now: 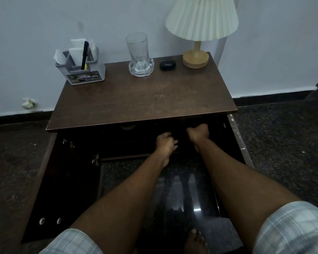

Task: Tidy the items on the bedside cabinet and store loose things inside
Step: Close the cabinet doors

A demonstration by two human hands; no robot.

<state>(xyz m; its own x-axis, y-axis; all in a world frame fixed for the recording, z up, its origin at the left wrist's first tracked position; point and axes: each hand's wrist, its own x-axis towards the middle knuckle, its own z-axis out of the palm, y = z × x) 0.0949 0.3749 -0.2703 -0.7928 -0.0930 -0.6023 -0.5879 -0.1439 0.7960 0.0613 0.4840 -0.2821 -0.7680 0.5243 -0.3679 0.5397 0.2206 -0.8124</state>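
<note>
Bedside cabinet [141,99] stood against the far wall, dark scuffed wood, long axis left to right, doors swung open toward us. Both arms reached inside: left hand [165,143] curled, right hand [198,133] fisted, couldn't tell around what. Glass [137,50] stood upright at the far edge of the worktop.

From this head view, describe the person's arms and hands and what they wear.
Both arms are bare from the short sleeves down. The left sleeve and right sleeve are a pale checked cloth, light blue and white. The left hand and right hand wear no gloves; no watch, ring or band shows, though the dim light hides the fingers.
</note>
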